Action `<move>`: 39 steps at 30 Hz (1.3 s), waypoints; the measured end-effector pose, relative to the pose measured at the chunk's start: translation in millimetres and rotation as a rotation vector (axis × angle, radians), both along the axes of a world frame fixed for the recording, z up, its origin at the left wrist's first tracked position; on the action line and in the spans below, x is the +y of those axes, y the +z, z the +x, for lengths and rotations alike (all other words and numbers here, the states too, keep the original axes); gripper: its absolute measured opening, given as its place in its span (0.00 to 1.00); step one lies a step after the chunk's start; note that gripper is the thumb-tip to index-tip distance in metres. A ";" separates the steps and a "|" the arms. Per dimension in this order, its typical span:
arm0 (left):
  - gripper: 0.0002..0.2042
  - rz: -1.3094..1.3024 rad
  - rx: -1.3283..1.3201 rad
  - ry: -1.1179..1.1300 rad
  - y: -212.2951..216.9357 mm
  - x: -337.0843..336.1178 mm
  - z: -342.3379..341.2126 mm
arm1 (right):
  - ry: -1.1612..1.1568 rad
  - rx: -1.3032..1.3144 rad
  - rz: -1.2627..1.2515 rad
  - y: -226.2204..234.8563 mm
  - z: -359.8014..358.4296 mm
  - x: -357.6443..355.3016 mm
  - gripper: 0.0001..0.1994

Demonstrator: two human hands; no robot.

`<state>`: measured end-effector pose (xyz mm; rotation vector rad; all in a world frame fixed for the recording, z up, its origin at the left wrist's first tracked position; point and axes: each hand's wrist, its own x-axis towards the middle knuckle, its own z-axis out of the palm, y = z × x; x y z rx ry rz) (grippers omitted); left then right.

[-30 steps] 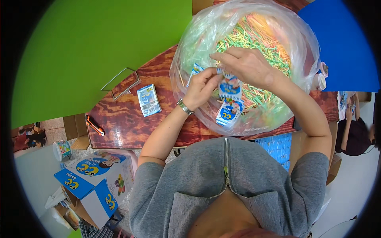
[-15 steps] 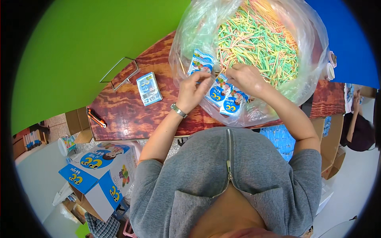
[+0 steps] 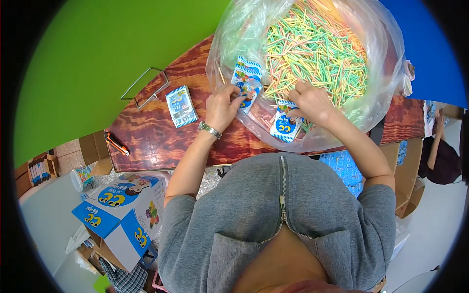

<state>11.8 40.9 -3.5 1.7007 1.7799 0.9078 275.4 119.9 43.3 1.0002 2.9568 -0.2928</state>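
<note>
Left hand (image 3: 222, 105) pinching a small blue-and-white packet (image 3: 245, 83) at its near edge, fingers closed on it, packet held up over the near-left lip of the big clear plastic bag (image 3: 229, 44). Held there probably so whatever goes in or spills drops back into the bag, not on the counter (image 3: 151, 132)

Right hand (image 3: 310, 102) is down inside the bag, fingers curled into the pile of coloured sticks (image 3: 317, 49) – green, yellow, pink, orange. Looks like it's gathering or gripping a bunch, but can't tell how many or whether the grip is closed; knuckles hide the fingertips

Second packet (image 3: 285, 124) of the same kind lies just near of the right hand, against the near wall of the bag. Can't say if it's inside the plastic or resting on it

Bag mouth is rolled wide open and sits right at the near counter edge, so both hands reach in without stretching

Left of the hands, well apart: one more packet (image 3: 181, 106) flat on the counter, looks set aside. Farther left a bent wire frame (image 3: 145, 87), and an orange-and-black cutter (image 3: 117, 144) near the left edge

Printed blue carton (image 3: 122, 210) on the floor, near left, flaps open – same blue as the packets, within arm's reach

Another person (image 3: 442, 151) at the right rim, not involved
</note>
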 end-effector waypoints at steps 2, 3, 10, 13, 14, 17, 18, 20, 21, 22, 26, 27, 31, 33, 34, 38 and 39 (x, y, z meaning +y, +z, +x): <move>0.12 0.051 0.089 0.014 0.0 4.1 0.4 | 0.024 0.011 0.024 -13.5 4.1 -1.4 0.13; 0.12 0.054 0.087 0.010 1.9 4.9 3.2 | 0.052 0.024 0.047 -17.1 7.1 -0.6 0.14; 0.16 0.398 0.152 -0.069 38.0 2.6 33.0 | 0.177 0.039 0.180 12.7 13.7 7.0 0.05; 0.18 0.355 0.049 -0.217 36.6 1.2 53.0 | 0.199 0.042 0.295 26.2 14.8 8.8 0.05; 0.18 0.337 0.048 -0.250 36.3 2.6 58.5 | 0.196 0.041 0.300 27.7 15.7 10.2 0.05; 0.20 0.300 0.023 -0.290 27.0 6.5 68.3 | 0.200 -0.019 0.318 33.0 18.7 16.6 0.12; 0.20 0.267 0.030 -0.308 24.6 8.5 70.8 | 0.200 0.037 0.318 37.2 19.3 19.9 0.13; 0.17 0.327 0.028 -0.283 27.7 16.2 78.3 | 0.195 0.088 0.334 43.9 20.8 26.5 0.13; 0.17 0.337 0.030 -0.285 28.8 21.4 77.8 | 0.181 0.176 0.293 46.3 21.5 30.9 0.12; 0.14 0.160 -0.028 -0.291 29.0 28.5 76.6 | 0.169 0.267 0.249 49.0 21.1 35.1 0.11; 0.12 -0.070 -0.441 -0.261 25.8 50.8 79.3 | -0.020 0.454 -0.155 69.2 10.7 50.2 0.09; 0.11 -0.135 -0.590 -0.288 26.6 56.7 79.9 | -0.021 0.456 -0.139 72.3 9.7 53.0 0.09; 0.10 -0.079 -0.427 -0.303 49.6 74.9 78.0 | 0.036 0.473 -0.165 81.9 10.5 68.9 0.07; 0.10 -0.007 -0.452 -0.268 48.8 84.2 80.2 | 0.099 0.526 -0.207 89.9 8.8 76.5 0.07; 0.10 -0.003 -0.444 -0.245 49.6 89.4 78.4 | 0.111 0.483 -0.240 95.4 9.8 82.2 0.07; 0.12 -0.013 -0.465 -0.180 50.3 101.1 75.6 | 0.188 0.514 -0.296 92.5 9.5 107.7 0.08; 0.11 -0.056 -0.464 -0.169 48.7 102.5 73.8 | 0.190 0.513 -0.294 93.7 8.9 115.9 0.08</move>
